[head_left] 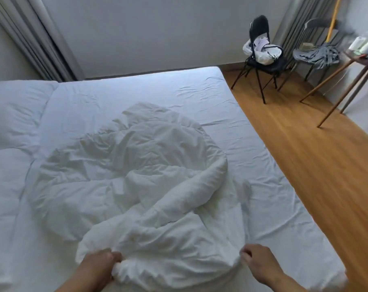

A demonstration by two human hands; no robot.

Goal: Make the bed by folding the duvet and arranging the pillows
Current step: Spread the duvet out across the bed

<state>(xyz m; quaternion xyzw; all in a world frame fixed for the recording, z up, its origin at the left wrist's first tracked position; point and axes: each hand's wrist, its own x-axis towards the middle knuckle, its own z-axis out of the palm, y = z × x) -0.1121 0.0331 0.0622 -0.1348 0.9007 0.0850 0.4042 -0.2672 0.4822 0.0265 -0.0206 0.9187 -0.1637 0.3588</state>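
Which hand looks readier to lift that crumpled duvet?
Probably the left hand: its fingers wrap a thick bunch of the duvet, while the right hand seems only to pinch its edge.

White duvet (136,165) (plain), black chair (261,60), tan floor (305,154).

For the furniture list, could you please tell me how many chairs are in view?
2: a black chair holding bags by the far wall, a grey chair draped with cloth right of it. None looks hidden.

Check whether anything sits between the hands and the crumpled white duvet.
Nothing visible does. The left hand and right hand both grip the near edge of the crumpled white duvet directly; the white pillows lie beside it.
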